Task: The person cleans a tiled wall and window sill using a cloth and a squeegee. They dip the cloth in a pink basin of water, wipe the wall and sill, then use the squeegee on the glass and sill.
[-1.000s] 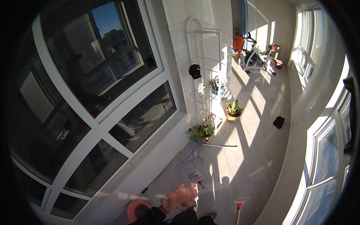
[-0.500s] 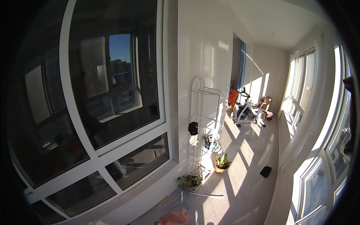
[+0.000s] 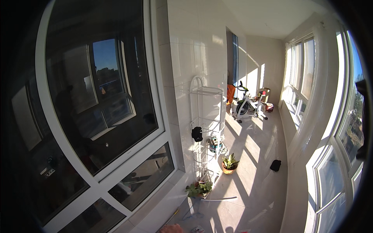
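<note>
Showing a pink cloth (image 3: 171,228) at the lower edge, near a blue hanger (image 3: 192,212); leaving the state of both hands, clenched or released, impossible to tell.

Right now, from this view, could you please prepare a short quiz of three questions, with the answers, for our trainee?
1. Where does the crumpled pink cloth appear in the picture?
a) upper left corner
b) lower edge
c) right edge

2. True or false: the leafy green plant in the round orange pot stands on the pale, hard floor.

3. Which is farther from the camera: that pot or the white-and-black exercise bike?

Key: 1. b; 2. true; 3. the exercise bike.
</note>
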### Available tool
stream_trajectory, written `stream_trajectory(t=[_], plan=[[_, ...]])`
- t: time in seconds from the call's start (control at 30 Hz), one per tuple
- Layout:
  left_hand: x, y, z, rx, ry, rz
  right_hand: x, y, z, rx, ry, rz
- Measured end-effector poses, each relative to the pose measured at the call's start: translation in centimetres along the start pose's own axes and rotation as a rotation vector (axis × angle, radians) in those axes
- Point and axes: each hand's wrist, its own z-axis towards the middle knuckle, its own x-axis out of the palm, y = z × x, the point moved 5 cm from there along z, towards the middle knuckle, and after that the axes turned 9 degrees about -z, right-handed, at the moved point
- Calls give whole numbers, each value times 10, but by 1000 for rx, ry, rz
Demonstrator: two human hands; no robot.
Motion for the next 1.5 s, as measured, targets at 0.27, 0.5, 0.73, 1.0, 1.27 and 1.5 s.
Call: stream_trajectory(t=[0.27, 0.5, 0.73, 1.0, 1.27, 1.5], plan=[[2, 25, 5, -33, 392, -401, -17, 31, -14, 596, 205, 450], [104, 50, 46, 52, 196, 1118, -76, 10, -20, 577, 40, 394], [232, 105, 76, 184, 658, 1665, -102, -68, -81, 883, -140, 512], [328, 196, 102, 115, 864, 1748, -135, -137, -132, 1048, -286, 580], [410, 249, 102, -121, 814, 1240, -166, -160, -170, 1102, -453, 714], [459, 276, 107, -200, 838, 1394, -161, -164, -192, 1116, -586, 830]])
